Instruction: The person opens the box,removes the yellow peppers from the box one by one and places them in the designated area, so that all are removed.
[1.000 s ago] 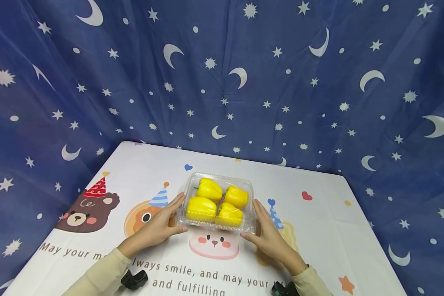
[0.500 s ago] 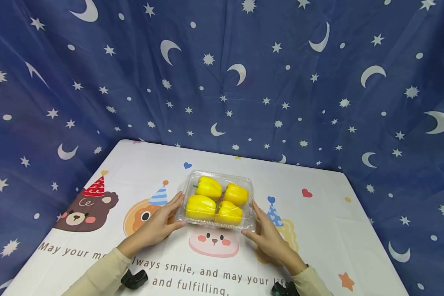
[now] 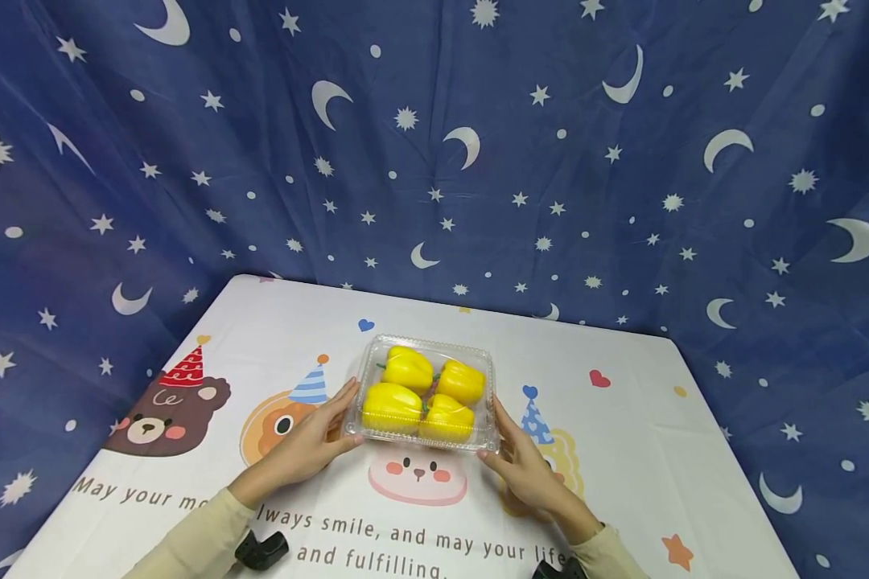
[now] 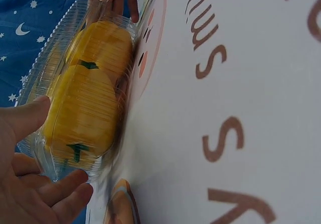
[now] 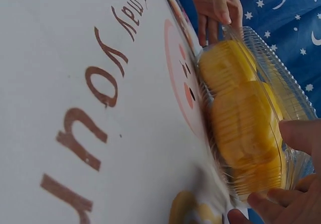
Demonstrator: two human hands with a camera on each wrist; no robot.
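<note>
Holding a clear, ridged plastic box [image 3: 443, 351] between them are a person's left hand [image 3: 307, 442] at its left end and right hand [image 3: 527, 468] at its right end, each with fingers along the side and thumb at the near corner. Inside the box sit four glossy yellow bell peppers [image 3: 393, 407] with green stems [image 4: 89, 64], two by two. The box is at or just above a white printed tablecloth [image 3: 652, 450]; whether its base touches cannot be told. Just at its near side shows a printed pink face [image 3: 420, 480]; to its left, an orange ring-shaped figure [image 3: 261, 438], and farther left, a brown bear's face [image 3: 177, 418]. Beyond the box hangs a dark blue curtain [image 3: 492, 169] with white moons and stars. Nearer than the box are beige sleeves [image 3: 195, 537] and black wrist-worn devices [image 3: 262, 550].
</note>
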